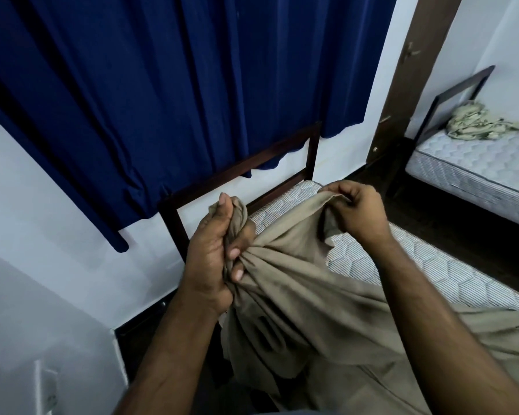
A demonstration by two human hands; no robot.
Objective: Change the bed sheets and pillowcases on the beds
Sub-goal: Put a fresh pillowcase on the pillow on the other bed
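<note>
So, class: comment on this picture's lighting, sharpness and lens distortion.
Head view: dim, bluish light; wide-angle lens bends the bed frame and walls, which tilt; the tan sheet near the bottom edge is soft with blur; left hand and right hand are fairly sharp.

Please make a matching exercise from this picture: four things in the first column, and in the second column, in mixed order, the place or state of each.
1. tan sheet
2. blue curtain
3. crumpled green cloth
4. near mattress

A. lies on the far bed
B. hangs behind the headboard
C. gripped by both hands
D. partly bare, quilted

Pairs: 1-C, 2-B, 3-A, 4-D. The left hand grips a bunch; the right hand pinches an edge.
</note>
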